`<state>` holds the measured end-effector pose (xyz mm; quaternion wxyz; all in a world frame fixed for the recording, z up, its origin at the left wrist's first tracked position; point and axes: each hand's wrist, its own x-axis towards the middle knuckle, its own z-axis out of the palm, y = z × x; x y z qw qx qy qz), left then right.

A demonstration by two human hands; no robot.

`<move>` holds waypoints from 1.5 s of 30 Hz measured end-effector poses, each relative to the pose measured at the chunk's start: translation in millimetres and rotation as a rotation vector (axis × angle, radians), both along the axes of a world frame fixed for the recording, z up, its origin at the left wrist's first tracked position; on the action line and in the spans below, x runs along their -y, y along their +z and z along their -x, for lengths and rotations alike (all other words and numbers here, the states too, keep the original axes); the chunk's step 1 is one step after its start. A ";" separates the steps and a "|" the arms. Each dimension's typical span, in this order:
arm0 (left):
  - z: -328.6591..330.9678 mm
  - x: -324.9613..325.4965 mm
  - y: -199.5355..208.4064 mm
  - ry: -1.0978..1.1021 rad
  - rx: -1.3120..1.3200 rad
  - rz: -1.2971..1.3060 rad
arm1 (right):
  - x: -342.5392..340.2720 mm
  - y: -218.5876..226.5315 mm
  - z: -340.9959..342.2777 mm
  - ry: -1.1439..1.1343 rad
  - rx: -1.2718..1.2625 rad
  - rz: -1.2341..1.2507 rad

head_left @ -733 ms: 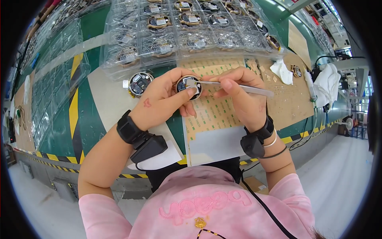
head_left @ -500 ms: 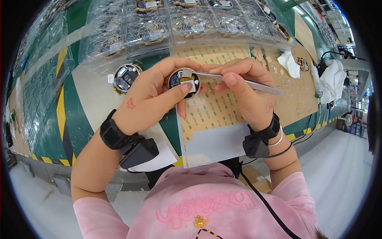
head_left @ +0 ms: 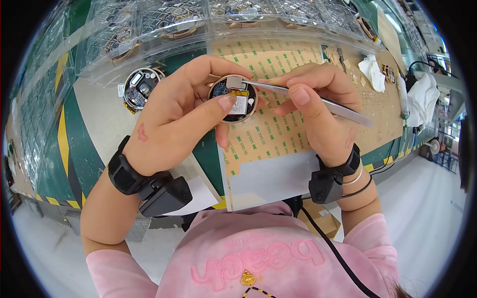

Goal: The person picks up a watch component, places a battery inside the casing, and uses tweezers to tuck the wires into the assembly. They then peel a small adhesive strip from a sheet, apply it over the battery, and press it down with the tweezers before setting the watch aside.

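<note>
Between the thumb and fingers of my left hand [head_left: 171,111] is a round watch case [head_left: 233,118], its open inside facing up. It shows a dark circuit board, a white-labelled block, yellow tape and a small grey metal piece [head_left: 235,82] at the upper edge. My left thumb presses near the yellow tape. My right hand [head_left: 320,107] is closed on silver tweezers [head_left: 343,110], whose tips reach the grey piece; whether they pinch it I cannot tell. Left of my left hand, a second open watch case [head_left: 140,89] lies on the bench.
Clear plastic trays [head_left: 198,30] with more watch parts stand along the back. Beneath my hands lies a tan adhesive sheet [head_left: 268,131] with green print. To the right are a crumpled white cloth [head_left: 371,72], small tan scraps and another ring-shaped part [head_left: 388,73]. White paper [head_left: 191,186] lies near the front edge.
Both hands and the watch case appear slightly larger and nearer. The tweezers stay at the grey piece. My left thumb has shifted left, uncovering more of the white-labelled block.
</note>
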<state>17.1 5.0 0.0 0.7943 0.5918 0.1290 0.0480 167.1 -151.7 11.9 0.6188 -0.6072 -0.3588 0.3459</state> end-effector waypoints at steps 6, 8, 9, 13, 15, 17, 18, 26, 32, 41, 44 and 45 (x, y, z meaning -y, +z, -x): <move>0.3 3.1 0.4 0.049 -0.008 -0.008 | 0.6 -8.9 -1.3 0.059 0.096 -0.138; 0.1 3.6 -0.2 0.056 -0.010 -0.009 | 0.5 -9.2 -1.4 0.068 0.103 -0.142; 0.0 4.1 -0.3 0.064 -0.010 -0.010 | 0.5 -8.8 -1.6 0.078 0.112 -0.147; 0.2 4.5 1.6 0.067 -0.018 -0.022 | 0.7 -8.5 -2.6 0.105 0.131 -0.159; 0.0 4.4 1.8 0.063 -0.022 -0.027 | 0.8 -7.9 -2.8 0.112 0.137 -0.162; -0.3 4.4 1.4 0.061 -0.020 -0.039 | 0.8 -6.5 -2.5 0.118 0.132 -0.153; -0.4 4.4 1.4 0.059 -0.019 -0.045 | 0.9 -6.2 -2.3 0.121 0.130 -0.149; 0.7 3.0 1.4 0.047 -0.035 -0.091 | 0.6 -5.2 -1.0 0.132 0.098 -0.134; 0.5 1.9 1.3 0.036 -0.027 -0.081 | 0.6 -3.8 -0.2 0.128 0.105 -0.118; 1.0 1.0 -2.1 0.015 0.009 -0.079 | 0.8 -3.4 -0.3 0.128 0.130 -0.108; 1.3 0.5 -1.8 0.012 0.010 -0.074 | 1.0 -2.0 0.1 0.133 0.139 -0.111; 1.4 0.1 -2.0 0.008 0.011 -0.070 | 1.1 -1.1 0.2 0.137 0.145 -0.110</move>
